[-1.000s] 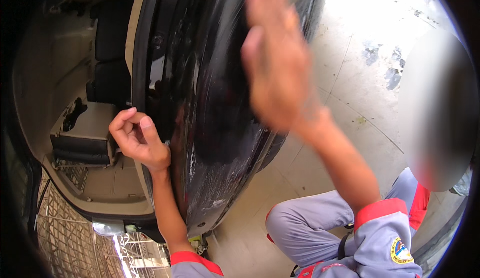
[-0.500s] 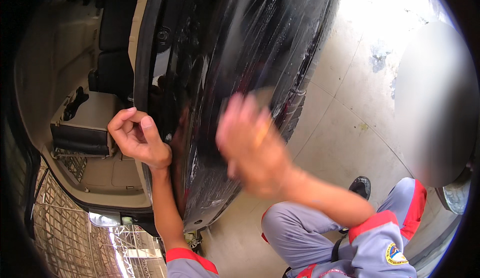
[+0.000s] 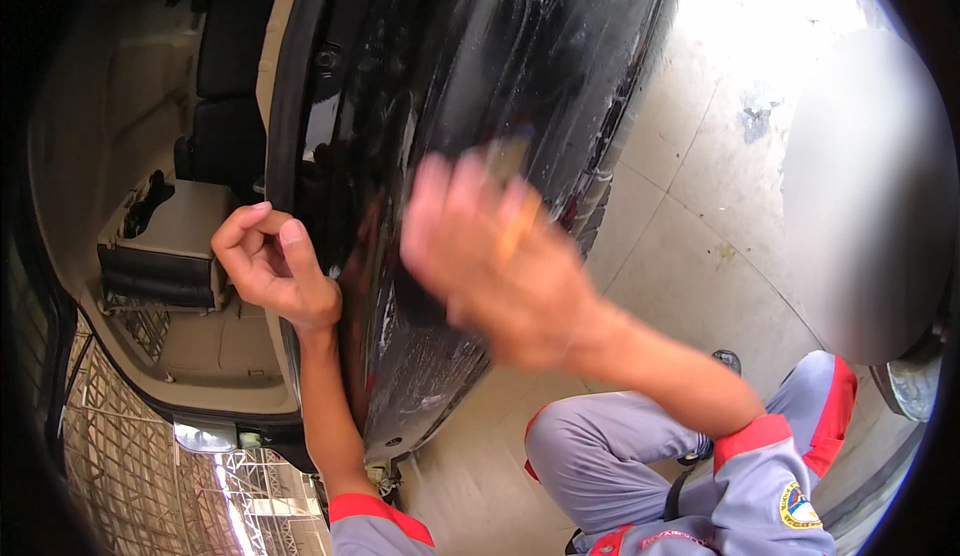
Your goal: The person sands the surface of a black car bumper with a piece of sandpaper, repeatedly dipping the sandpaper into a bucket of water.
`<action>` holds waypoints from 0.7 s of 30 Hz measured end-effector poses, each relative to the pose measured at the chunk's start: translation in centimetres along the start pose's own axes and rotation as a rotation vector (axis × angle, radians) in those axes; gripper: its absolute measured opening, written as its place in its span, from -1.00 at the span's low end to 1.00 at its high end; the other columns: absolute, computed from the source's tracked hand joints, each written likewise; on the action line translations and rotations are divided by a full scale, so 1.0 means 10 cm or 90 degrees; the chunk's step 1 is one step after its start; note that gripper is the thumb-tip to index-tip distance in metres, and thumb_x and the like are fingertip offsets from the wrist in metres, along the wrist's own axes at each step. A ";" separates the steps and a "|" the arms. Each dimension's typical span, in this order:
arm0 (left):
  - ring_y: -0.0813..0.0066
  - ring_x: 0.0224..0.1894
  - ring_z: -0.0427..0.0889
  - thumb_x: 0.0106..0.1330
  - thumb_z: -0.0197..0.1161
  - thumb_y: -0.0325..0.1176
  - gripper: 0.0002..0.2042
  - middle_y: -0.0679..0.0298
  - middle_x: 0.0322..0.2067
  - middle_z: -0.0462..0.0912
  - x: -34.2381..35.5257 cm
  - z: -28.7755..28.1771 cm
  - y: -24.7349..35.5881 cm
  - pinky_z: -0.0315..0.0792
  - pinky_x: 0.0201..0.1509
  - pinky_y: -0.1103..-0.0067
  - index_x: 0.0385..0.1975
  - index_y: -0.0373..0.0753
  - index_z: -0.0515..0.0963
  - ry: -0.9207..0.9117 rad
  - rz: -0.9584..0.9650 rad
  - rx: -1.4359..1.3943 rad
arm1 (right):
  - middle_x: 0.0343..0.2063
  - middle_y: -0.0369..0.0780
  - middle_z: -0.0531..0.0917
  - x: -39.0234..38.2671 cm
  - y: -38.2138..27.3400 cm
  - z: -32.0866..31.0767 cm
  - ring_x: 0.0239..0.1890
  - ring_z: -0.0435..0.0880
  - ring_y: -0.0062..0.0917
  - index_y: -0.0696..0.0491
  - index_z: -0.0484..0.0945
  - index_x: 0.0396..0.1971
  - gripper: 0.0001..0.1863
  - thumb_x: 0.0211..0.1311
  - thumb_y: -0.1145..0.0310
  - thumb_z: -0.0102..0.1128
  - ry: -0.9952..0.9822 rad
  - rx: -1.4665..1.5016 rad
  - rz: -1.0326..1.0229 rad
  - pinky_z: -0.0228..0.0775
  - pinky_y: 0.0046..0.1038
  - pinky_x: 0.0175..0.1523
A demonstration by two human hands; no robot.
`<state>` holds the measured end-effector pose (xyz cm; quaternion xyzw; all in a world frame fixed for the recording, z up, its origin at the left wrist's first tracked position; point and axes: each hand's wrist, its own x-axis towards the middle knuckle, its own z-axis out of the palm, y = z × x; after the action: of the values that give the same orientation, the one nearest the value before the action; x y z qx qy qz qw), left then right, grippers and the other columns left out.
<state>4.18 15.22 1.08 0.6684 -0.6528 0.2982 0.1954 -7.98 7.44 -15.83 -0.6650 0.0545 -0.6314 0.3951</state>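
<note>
A glossy black car bumper (image 3: 560, 86), streaked with whitish wet residue, runs up the middle. My right hand (image 3: 500, 256) is over its face, palm toward the surface, smeared by motion. A small brownish sheet (image 3: 511, 158) shows past its fingertips; the rest is hidden under the fingers. Something orange (image 3: 518, 226) shows on a finger. My left hand (image 3: 277, 266) is palm up at the bumper's inner edge, its wrist on the black trim. Its fingers are loosely curled, the thumb stands apart, and nothing is in it.
To the left, the open car interior shows a beige and black seat (image 3: 165, 246). Metal lattice (image 3: 120, 446) lies at lower left. Pale floor tiles (image 3: 690, 216) stretch right of the bumper. A blurred rounded shape (image 3: 865, 196) stands far right. My bent leg (image 3: 610, 446) is below.
My right hand has shifted left and slightly up across the bumper, with the brownish sheet. My left hand has barely moved.
</note>
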 end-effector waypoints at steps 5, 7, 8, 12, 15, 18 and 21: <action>0.67 -0.48 0.26 0.33 0.11 -0.45 -0.78 0.34 -0.48 0.38 -0.02 0.05 -0.01 0.16 -0.43 0.71 -0.08 -0.32 0.35 -0.010 -0.014 -0.014 | 0.30 0.06 0.29 0.04 0.03 0.23 0.41 0.16 -0.17 0.21 0.42 0.17 -0.52 0.26 0.38 -0.05 0.128 -0.039 0.085 -0.03 -0.10 0.40; 0.67 -0.48 0.26 0.33 0.11 -0.45 -0.78 0.34 -0.49 0.38 0.01 0.00 -0.01 0.16 -0.43 0.71 -0.07 -0.32 0.35 -0.012 -0.002 0.001 | 0.27 0.02 0.35 -0.29 -0.22 0.38 0.39 0.21 -0.21 0.18 0.47 0.12 -0.55 0.24 0.37 -0.05 0.015 -0.055 0.016 0.01 -0.13 0.37; 0.67 -0.47 0.26 0.33 0.11 -0.45 -0.78 0.34 -0.48 0.37 0.02 -0.03 -0.01 0.16 -0.43 0.71 -0.07 -0.32 0.35 -0.005 0.000 -0.001 | 0.26 0.00 0.37 -0.34 -0.19 0.28 0.38 0.23 -0.23 0.16 0.49 0.10 -0.56 0.24 0.37 -0.05 0.009 -0.010 -0.041 0.01 -0.14 0.37; 0.65 -0.45 0.28 0.32 0.09 -0.48 -0.77 0.33 -0.48 0.38 -0.04 0.02 -0.03 0.19 -0.37 0.69 -0.07 -0.34 0.34 -0.005 -0.025 -0.012 | 0.27 0.11 0.28 0.26 0.48 -0.12 0.36 0.21 -0.08 0.25 0.29 0.24 -0.40 0.16 0.39 0.06 0.160 0.011 0.066 -0.01 -0.12 0.38; 0.65 -0.44 0.30 0.32 0.09 -0.47 -0.75 0.32 -0.46 0.39 -0.03 0.03 -0.02 0.21 -0.34 0.70 -0.05 -0.37 0.32 -0.001 -0.033 -0.005 | 0.26 0.11 0.28 0.09 0.27 -0.01 0.36 0.20 -0.08 0.25 0.28 0.24 -0.42 0.19 0.42 0.02 0.113 0.003 0.160 0.00 -0.06 0.37; 0.65 -0.45 0.29 0.31 0.09 -0.47 -0.74 0.30 -0.46 0.40 -0.03 0.00 -0.01 0.19 -0.39 0.70 -0.04 -0.36 0.32 0.009 -0.055 -0.014 | 0.29 0.09 0.26 -0.64 -0.40 0.29 0.39 0.14 -0.06 0.23 0.27 0.25 -0.39 0.15 0.39 0.04 0.005 0.104 0.045 0.03 -0.07 0.36; 0.63 -0.46 0.27 0.30 0.06 -0.45 -0.74 0.30 -0.48 0.39 -0.07 -0.02 -0.08 0.17 -0.40 0.70 -0.04 -0.35 0.32 0.008 -0.041 0.010 | 0.32 0.08 0.23 -0.46 -0.02 0.19 0.42 0.09 -0.06 0.23 0.25 0.28 -0.33 0.11 0.38 0.08 0.023 0.075 0.090 0.01 -0.06 0.37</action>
<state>4.96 15.99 0.90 0.6888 -0.6273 0.3007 0.2038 -7.25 11.09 -19.16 -0.6235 0.0708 -0.6159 0.4763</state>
